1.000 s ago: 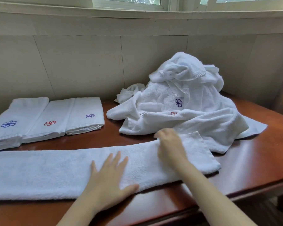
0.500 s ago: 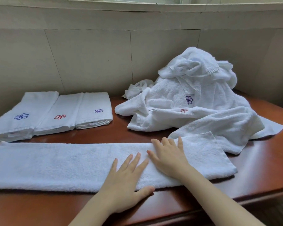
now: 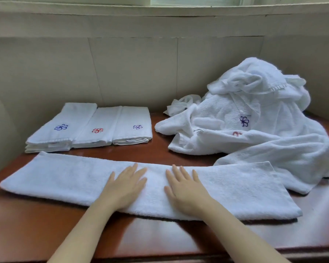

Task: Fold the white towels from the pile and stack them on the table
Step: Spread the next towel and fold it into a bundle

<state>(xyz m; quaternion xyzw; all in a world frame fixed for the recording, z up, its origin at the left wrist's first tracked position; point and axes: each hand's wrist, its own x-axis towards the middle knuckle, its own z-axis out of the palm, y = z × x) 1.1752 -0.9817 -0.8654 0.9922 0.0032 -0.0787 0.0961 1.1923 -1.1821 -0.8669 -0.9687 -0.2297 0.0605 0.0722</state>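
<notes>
Right hand (image 3: 184, 188) shifted beside left hand (image 3: 124, 186), flat on towel (image 3: 65, 177).

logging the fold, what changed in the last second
The right hand uncurled from the far edge of the long white terry towel and now lies flat beside the left hand, which stayed pressed on it. Folded white towel stacks and the loose white towel pile stayed put.

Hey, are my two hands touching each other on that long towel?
Apart. The head view shows a strip of the long towel between the left hand and right hand, both lying flat on it.
</notes>
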